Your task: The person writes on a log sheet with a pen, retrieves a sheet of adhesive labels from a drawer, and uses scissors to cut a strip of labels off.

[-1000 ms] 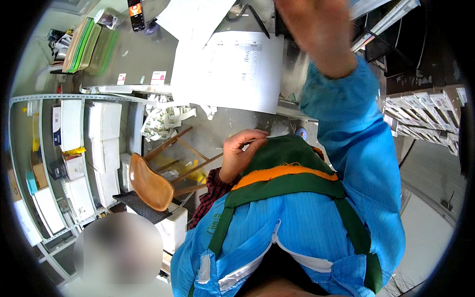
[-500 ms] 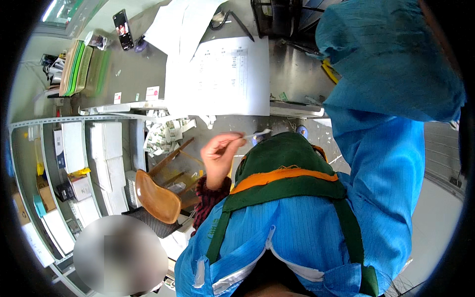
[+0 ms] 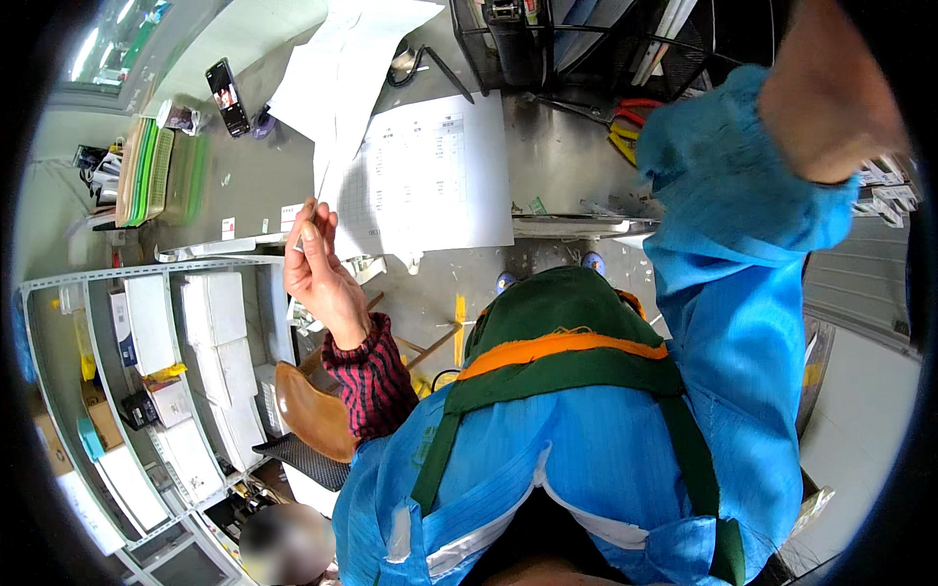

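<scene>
My left hand (image 3: pixel 320 269), in a red and black striped cuff, is raised at the lower left edge of the printed sheet (image 3: pixel 440 176). Its thumb and fingers are pinched on a thin light stick (image 3: pixel 323 181), whose exact kind I cannot make out. Under the stick's upper end hang loose white papers (image 3: pixel 347 83). Up at the far right edge is my right hand (image 3: pixel 831 88), blurred and partly cut off, with its fingers hidden. It is beyond the blue sleeve, near the black wire rack (image 3: pixel 576 44).
On the grey desk (image 3: pixel 259 186) lie a phone (image 3: pixel 228 98), red-handled and yellow-handled tools (image 3: pixel 625 137) and a black cable (image 3: pixel 449 70). Green trays (image 3: pixel 147 176) stand at the left. Below are white shelves with boxes (image 3: pixel 215 308), a brown chair (image 3: pixel 313 410) and another person (image 3: pixel 285 542).
My left hand has moved left and up with the stick, from above the green apron to the sheet's edge. My right hand has come into view at the upper right.
</scene>
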`<move>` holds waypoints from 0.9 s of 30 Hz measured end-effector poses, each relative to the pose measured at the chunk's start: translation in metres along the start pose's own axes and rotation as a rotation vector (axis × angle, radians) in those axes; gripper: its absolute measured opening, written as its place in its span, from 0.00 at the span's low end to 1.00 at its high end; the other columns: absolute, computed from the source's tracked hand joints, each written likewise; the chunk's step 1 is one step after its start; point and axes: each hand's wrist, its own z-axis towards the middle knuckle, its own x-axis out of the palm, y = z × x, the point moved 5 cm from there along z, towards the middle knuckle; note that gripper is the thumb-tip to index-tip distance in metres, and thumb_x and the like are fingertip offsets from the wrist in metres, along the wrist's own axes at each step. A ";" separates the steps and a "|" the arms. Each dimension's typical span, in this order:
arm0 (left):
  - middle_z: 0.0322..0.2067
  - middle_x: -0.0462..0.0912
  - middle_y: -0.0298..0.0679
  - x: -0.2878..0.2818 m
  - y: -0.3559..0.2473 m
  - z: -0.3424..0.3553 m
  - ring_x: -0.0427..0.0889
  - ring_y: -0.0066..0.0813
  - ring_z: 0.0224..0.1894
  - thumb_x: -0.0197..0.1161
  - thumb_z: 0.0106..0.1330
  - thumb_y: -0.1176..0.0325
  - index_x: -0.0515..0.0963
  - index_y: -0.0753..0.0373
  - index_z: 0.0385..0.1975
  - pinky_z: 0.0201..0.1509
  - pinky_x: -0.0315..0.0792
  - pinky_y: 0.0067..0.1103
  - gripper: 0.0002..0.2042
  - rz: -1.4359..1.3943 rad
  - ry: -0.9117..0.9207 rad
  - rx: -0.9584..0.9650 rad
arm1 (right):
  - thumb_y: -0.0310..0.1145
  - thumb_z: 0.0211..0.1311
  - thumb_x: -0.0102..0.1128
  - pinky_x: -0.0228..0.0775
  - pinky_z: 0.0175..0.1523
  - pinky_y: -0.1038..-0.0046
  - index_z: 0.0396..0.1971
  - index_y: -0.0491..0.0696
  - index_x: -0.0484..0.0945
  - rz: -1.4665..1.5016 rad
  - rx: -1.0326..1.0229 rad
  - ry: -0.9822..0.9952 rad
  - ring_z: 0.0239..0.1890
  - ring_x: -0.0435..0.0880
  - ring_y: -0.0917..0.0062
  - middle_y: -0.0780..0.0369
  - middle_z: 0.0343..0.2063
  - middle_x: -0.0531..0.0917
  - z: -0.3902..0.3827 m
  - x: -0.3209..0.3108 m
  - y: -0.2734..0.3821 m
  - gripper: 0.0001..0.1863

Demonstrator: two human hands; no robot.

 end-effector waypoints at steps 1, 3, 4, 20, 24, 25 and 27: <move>0.45 0.81 0.47 0.004 0.001 0.004 0.81 0.29 0.46 0.53 0.71 0.70 0.76 0.72 0.49 0.54 0.75 0.25 0.13 0.018 -0.008 0.019 | 0.41 0.72 0.45 0.73 0.39 0.78 0.48 0.45 0.77 -0.008 0.002 -0.001 0.33 0.80 0.79 0.60 0.34 0.83 -0.004 -0.001 0.002 0.18; 0.44 0.81 0.46 0.007 0.005 0.013 0.81 0.29 0.46 0.54 0.71 0.70 0.75 0.73 0.49 0.56 0.73 0.26 0.14 0.053 -0.014 0.039 | 0.41 0.72 0.45 0.73 0.39 0.78 0.49 0.45 0.77 -0.014 0.020 -0.003 0.32 0.80 0.79 0.60 0.34 0.83 -0.014 -0.001 0.004 0.18; 0.45 0.81 0.46 0.010 0.006 0.018 0.80 0.30 0.47 0.54 0.71 0.69 0.75 0.74 0.50 0.57 0.72 0.26 0.15 0.075 -0.004 0.051 | 0.41 0.72 0.45 0.73 0.38 0.78 0.49 0.45 0.77 -0.010 0.034 -0.005 0.32 0.80 0.79 0.60 0.33 0.83 -0.020 -0.002 0.003 0.18; 0.44 0.81 0.46 0.032 0.063 0.068 0.79 0.28 0.47 0.56 0.70 0.65 0.76 0.71 0.50 0.58 0.73 0.25 0.16 0.297 0.109 0.039 | 0.39 0.66 0.56 0.68 0.34 0.82 0.44 0.45 0.79 -0.135 0.973 -0.126 0.31 0.77 0.84 0.65 0.32 0.82 -0.172 -0.029 -0.151 0.15; 0.45 0.80 0.45 0.026 0.065 0.079 0.79 0.28 0.48 0.55 0.71 0.66 0.76 0.72 0.50 0.58 0.72 0.24 0.16 0.319 0.101 0.076 | 0.38 0.64 0.58 0.67 0.35 0.82 0.45 0.44 0.78 -0.160 0.992 -0.041 0.32 0.77 0.85 0.64 0.32 0.82 -0.170 -0.027 -0.151 0.15; 0.45 0.80 0.45 0.024 0.065 0.082 0.79 0.28 0.48 0.55 0.71 0.66 0.75 0.72 0.50 0.58 0.72 0.24 0.16 0.317 0.098 0.088 | 0.37 0.64 0.58 0.68 0.35 0.81 0.44 0.44 0.78 -0.179 1.003 -0.030 0.33 0.78 0.84 0.64 0.33 0.82 -0.169 -0.027 -0.151 0.14; 0.46 0.80 0.44 0.021 0.064 0.089 0.79 0.28 0.48 0.55 0.71 0.68 0.75 0.72 0.51 0.58 0.72 0.23 0.15 0.325 0.099 0.120 | 0.36 0.62 0.61 0.72 0.40 0.79 0.45 0.43 0.78 -0.156 1.049 -0.026 0.34 0.79 0.83 0.63 0.35 0.83 -0.170 -0.026 -0.152 0.16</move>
